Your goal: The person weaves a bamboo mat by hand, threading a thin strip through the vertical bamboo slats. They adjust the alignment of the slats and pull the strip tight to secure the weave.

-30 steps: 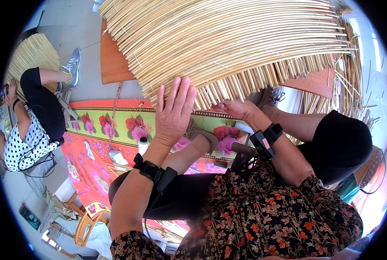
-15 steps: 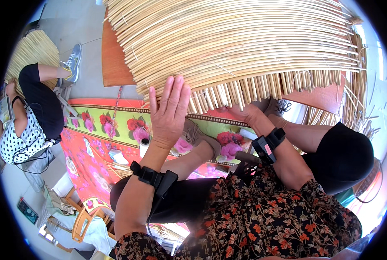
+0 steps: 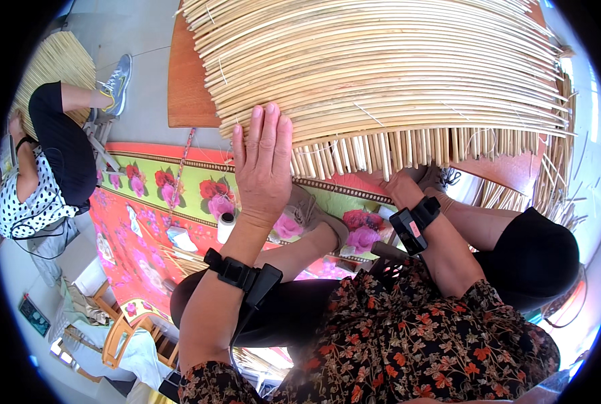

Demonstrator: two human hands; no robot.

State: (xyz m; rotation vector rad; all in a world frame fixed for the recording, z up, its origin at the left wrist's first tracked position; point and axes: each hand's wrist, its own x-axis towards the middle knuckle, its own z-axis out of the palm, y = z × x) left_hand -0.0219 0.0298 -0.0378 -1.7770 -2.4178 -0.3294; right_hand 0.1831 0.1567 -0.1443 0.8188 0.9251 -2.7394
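A mat of thin, straw-coloured stalks, laid side by side with bits of white thread across them, fills the upper middle. My left hand rests on its near left corner, fingers stretched out flat and pointing away from me. Along the near edge, a row of short stalk ends points down toward me. My right hand is at the underside of that row; its fingers are hidden behind the stalks, so what they hold does not show. Beneath the mat is a reddish-brown board.
A flowered red and green cloth covers the floor, with a white thread spool on it. Loose stalks lie at the right. Another person sits far left beside a similar mat. A wooden chair stands lower left.
The view has shifted slightly, so the mat appears a little farther right. My left hand lies slightly farther onto the mat's corner; my right hand stays under the near edge.
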